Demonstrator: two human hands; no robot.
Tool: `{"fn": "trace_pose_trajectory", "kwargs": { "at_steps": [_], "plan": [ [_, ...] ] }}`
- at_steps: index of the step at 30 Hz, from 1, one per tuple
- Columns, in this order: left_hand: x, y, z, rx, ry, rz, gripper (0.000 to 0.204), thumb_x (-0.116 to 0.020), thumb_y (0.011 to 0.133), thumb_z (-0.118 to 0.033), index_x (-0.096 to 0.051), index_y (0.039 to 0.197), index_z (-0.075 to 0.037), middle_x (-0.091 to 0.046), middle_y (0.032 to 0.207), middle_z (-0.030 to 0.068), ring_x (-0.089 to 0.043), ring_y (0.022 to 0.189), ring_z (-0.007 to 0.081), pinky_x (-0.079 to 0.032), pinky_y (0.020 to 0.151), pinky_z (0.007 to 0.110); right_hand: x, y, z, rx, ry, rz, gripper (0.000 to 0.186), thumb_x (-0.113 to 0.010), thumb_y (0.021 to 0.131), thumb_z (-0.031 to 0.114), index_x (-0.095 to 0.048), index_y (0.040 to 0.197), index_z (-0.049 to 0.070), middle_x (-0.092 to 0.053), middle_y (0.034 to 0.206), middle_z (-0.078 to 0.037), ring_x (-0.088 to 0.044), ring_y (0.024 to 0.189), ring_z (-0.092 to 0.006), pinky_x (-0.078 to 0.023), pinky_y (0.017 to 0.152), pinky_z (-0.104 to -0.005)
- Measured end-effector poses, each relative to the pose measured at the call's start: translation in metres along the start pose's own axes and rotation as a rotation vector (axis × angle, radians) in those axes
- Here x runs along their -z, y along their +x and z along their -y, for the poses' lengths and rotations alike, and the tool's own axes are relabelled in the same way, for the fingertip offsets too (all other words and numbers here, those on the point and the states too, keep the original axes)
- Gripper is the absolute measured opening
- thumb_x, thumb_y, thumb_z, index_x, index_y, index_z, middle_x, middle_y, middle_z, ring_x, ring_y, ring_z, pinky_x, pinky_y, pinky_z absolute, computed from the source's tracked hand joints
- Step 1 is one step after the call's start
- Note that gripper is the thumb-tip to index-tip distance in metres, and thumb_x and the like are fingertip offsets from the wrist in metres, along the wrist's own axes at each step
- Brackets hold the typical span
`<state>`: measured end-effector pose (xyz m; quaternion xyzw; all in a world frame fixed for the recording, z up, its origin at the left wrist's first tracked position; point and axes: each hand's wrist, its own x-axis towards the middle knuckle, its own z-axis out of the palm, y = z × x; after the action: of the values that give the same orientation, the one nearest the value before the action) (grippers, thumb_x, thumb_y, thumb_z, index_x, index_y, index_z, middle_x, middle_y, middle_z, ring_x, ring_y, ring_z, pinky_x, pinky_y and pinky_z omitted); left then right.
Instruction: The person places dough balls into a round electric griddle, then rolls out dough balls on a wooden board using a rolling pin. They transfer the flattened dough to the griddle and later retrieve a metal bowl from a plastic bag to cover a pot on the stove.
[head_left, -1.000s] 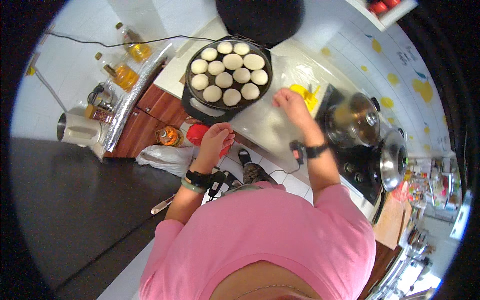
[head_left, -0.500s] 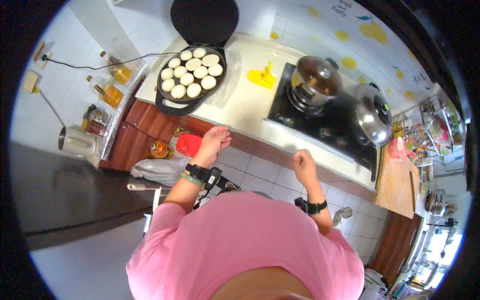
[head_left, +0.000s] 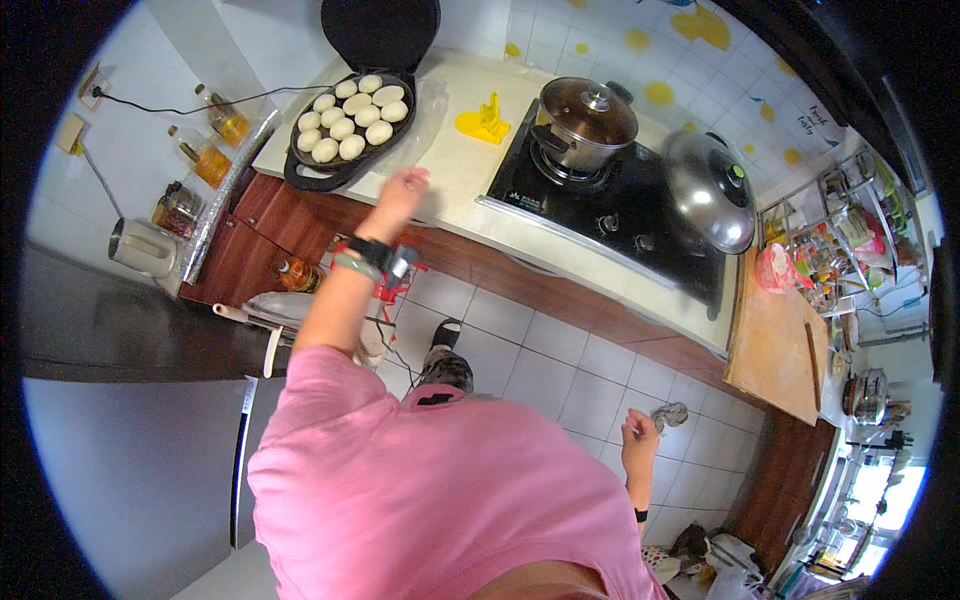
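My left hand (head_left: pixel 405 190), smeared by motion, reaches over the front edge of the worktop (head_left: pixel 450 180), just below an open round electric pan (head_left: pixel 320 172) holding several pale dough rounds (head_left: pixel 352 147); whether its fingers hold anything is unclear. A clear plastic sheet (head_left: pixel 428 128) lies beside the pan. Low at my right side, my right hand (head_left: pixel 638 432) hangs above the tiled floor with its fingers loosely bent, slightly apart, and nothing visible in them. A yellow plastic tool (head_left: pixel 485 125) rests between the pan and the black gas stove (head_left: pixel 560 200).
The stove carries a lidded pot (head_left: pixel 585 135) and a steel wok lid (head_left: pixel 710 195). A wooden board (head_left: pixel 770 350) and crowded rack (head_left: pixel 830 225) stand at right. Oil bottles (head_left: pixel 210 160) and a kettle (head_left: pixel 143 250) line the left wall. A rag (head_left: pixel 670 415) lies on the floor (head_left: pixel 540 350).
The view has swung, bringing more stove and floor into sight. My left hand has moved up toward the worktop; my right hand has dropped from beside the worktop to low at my side.
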<state>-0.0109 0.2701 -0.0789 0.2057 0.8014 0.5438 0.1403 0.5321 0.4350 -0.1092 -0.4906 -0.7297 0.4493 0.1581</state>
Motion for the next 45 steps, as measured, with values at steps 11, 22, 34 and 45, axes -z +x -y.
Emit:
{"fn": "trace_pose_trajectory", "kwargs": {
  "at_steps": [11,22,34,45],
  "plan": [
    [0.120,0.149,0.035,0.042,0.929,-0.257,0.031,-0.056,0.072,-0.019,-0.060,0.103,-0.016,-0.060,0.097,0.0146,-0.057,0.091,0.0317,-0.046,0.077,0.042,-0.037,0.006,-0.010,-0.197,0.041,-0.110,0.017,-0.056,0.079,-0.003,-0.057,0.096,-0.002,-0.060,0.084,-0.007,-0.056,0.078,-0.0113,-0.045,0.069,-0.0236],
    [0.176,0.235,0.091,-0.168,0.669,0.109,0.043,-0.064,0.068,-0.020,-0.056,0.109,-0.012,-0.055,0.110,0.0147,-0.053,0.099,0.0300,-0.042,0.086,0.037,-0.098,0.042,0.048,-0.337,0.125,-0.109,0.015,-0.056,0.081,-0.003,-0.056,0.096,-0.002,-0.060,0.086,-0.007,-0.056,0.079,-0.0127,-0.045,0.071,-0.0236],
    [0.126,0.251,0.081,-0.139,0.874,0.321,0.047,-0.065,0.069,-0.018,-0.053,0.114,-0.016,-0.051,0.110,0.0152,-0.045,0.106,0.0317,-0.038,0.090,0.038,-0.099,0.055,0.050,-0.248,0.023,-0.094,0.014,-0.055,0.081,-0.002,-0.056,0.095,-0.002,-0.060,0.085,-0.008,-0.057,0.077,-0.0133,-0.046,0.072,-0.0233],
    [0.123,0.248,0.077,-0.096,0.960,0.274,0.044,-0.062,0.070,-0.021,-0.052,0.112,-0.013,-0.053,0.104,0.0143,-0.050,0.098,0.0306,-0.041,0.085,0.040,-0.104,0.052,0.039,-0.268,0.040,-0.087,0.015,-0.056,0.081,0.000,-0.056,0.097,-0.001,-0.060,0.084,-0.006,-0.057,0.077,-0.0130,-0.046,0.071,-0.0237]
  ]
}}
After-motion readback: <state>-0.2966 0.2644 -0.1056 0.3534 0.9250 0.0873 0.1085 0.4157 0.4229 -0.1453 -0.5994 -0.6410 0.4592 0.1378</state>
